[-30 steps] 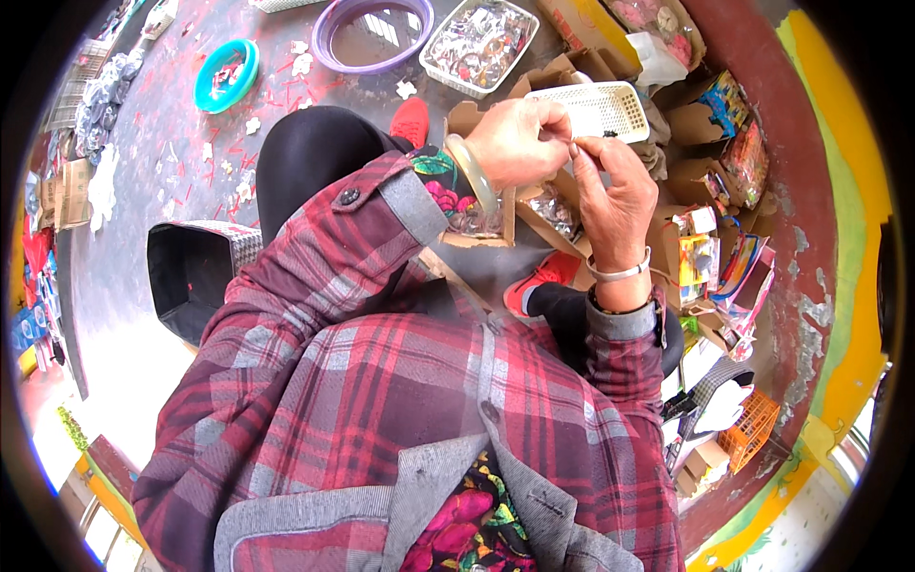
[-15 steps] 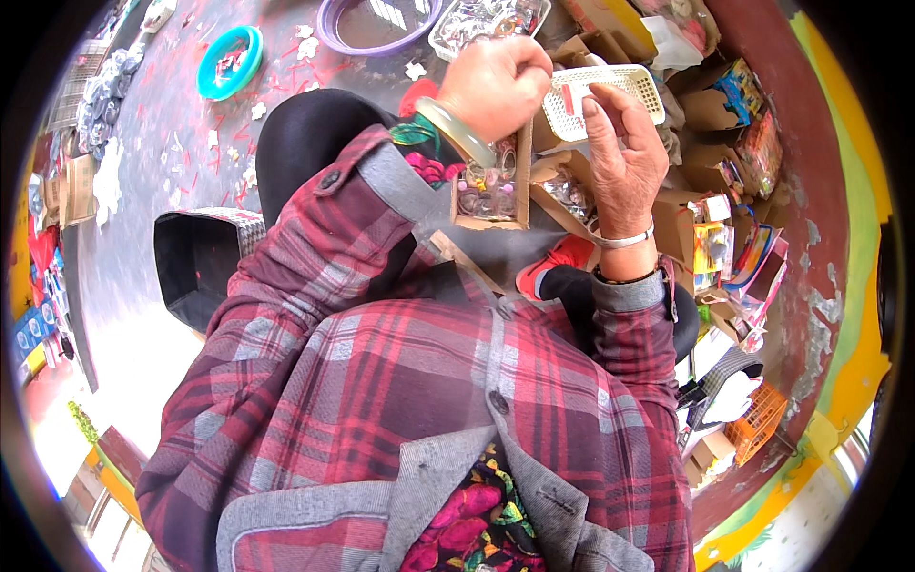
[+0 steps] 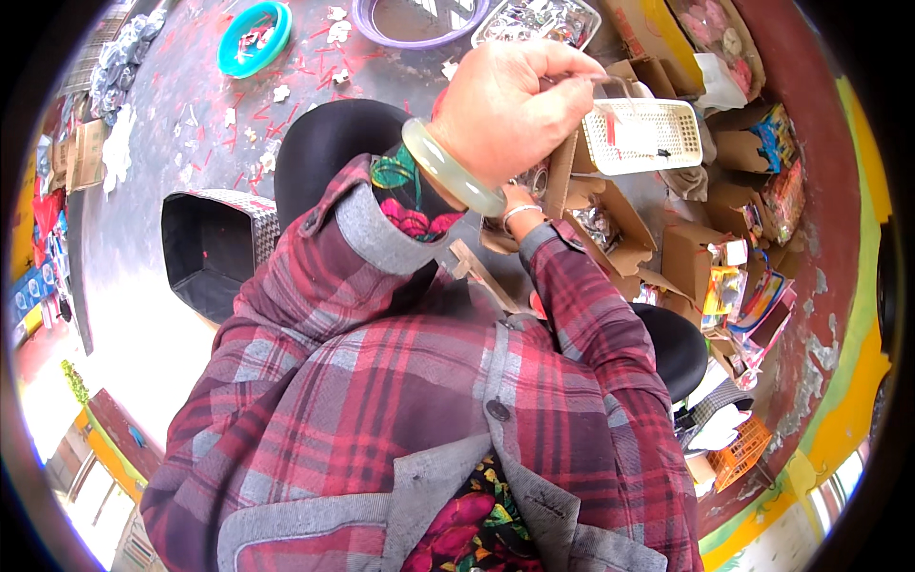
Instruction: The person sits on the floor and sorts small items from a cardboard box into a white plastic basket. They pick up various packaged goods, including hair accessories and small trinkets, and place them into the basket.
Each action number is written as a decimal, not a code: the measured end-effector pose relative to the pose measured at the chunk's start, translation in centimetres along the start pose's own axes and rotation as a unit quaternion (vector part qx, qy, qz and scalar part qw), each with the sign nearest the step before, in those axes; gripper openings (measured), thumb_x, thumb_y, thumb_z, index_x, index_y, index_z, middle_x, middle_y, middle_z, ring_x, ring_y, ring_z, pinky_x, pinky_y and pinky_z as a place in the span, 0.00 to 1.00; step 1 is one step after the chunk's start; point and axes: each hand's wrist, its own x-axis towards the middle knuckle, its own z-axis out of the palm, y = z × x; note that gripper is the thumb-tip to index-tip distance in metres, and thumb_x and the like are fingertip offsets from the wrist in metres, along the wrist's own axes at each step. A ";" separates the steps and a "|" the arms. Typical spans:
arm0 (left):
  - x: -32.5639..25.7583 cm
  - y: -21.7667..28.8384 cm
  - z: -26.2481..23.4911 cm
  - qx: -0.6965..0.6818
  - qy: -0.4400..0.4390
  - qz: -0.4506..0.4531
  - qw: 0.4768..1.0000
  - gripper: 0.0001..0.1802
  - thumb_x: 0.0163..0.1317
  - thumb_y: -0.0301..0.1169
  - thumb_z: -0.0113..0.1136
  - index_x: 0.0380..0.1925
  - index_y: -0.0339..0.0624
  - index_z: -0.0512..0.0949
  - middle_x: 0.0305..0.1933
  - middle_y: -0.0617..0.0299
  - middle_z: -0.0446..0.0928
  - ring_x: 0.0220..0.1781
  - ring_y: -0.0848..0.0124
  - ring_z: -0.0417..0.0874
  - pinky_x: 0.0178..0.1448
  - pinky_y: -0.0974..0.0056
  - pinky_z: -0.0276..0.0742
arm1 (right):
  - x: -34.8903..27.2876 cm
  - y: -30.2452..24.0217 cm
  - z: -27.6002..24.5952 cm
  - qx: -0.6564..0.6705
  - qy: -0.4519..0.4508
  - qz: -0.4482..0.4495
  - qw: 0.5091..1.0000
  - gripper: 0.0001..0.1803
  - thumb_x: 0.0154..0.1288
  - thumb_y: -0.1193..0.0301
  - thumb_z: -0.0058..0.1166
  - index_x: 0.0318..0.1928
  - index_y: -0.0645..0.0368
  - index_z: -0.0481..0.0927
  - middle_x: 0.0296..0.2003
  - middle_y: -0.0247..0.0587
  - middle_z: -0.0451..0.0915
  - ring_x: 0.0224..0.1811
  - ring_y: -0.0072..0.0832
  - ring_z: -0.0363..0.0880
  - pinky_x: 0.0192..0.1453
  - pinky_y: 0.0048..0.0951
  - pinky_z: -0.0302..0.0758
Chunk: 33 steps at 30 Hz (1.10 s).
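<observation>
Drew the right hand (image 3: 516,198) away from the cream basket (image 3: 648,165) since half a second ago, down to below the left hand (image 3: 519,110). Going by a clock face centred on the view, see a black bin (image 3: 195,253) with checked outer wall at nine o'clock. Between ten and eleven, see a turquoise basin (image 3: 243,69) with red and white bits inside, on a floor (image 3: 162,153) strewn with scraps (image 3: 281,93). Just before twelve, find a purple basin (image 3: 419,43), cut off by the upper edge. Between twelve and one, hold the left hand up, thumb and forefinger pinched on a thin translucent piece (image 3: 600,79), in front of the cream basket's left end. Beyond, see a white basket (image 3: 595,30) heaped with small things. Toward one, have the right hand partly hidden behind the left wrist, near a cardboard box (image 3: 559,176); cannot tell its fingers open from closed. Before two, see a red strip (image 3: 611,129) and a black bit (image 3: 664,153) inside the cream basket. At four, find an orange crate (image 3: 740,456).
</observation>
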 end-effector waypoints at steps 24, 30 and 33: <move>0.7 -1.0 0.8 -0.039 -0.010 -0.005 0.999 0.09 0.56 0.25 0.51 0.35 0.33 0.77 0.33 0.63 0.77 0.37 0.79 0.75 0.43 0.74 0.70 | -2.4 2.4 -6.2 0.065 0.049 -0.056 0.995 0.11 0.46 0.67 0.54 0.30 0.60 0.79 0.34 0.46 0.79 0.39 0.39 0.77 0.42 0.34 0.74; 0.8 -0.8 0.7 -0.018 -0.016 -0.023 0.999 0.10 0.56 0.25 0.51 0.36 0.32 0.77 0.34 0.62 0.78 0.38 0.79 0.75 0.43 0.74 0.71 | 0.7 -0.2 -2.0 -0.069 0.061 -0.003 0.996 0.11 0.51 0.68 0.49 0.34 0.57 0.78 0.37 0.46 0.78 0.41 0.38 0.77 0.43 0.35 0.74; 0.8 -1.0 0.8 -0.021 -0.021 -0.024 0.999 0.10 0.56 0.25 0.51 0.36 0.31 0.77 0.34 0.61 0.78 0.38 0.78 0.76 0.44 0.73 0.71 | 1.2 -0.3 -1.4 -0.084 0.059 0.007 0.995 0.11 0.53 0.69 0.47 0.36 0.56 0.78 0.39 0.46 0.78 0.43 0.38 0.77 0.44 0.36 0.74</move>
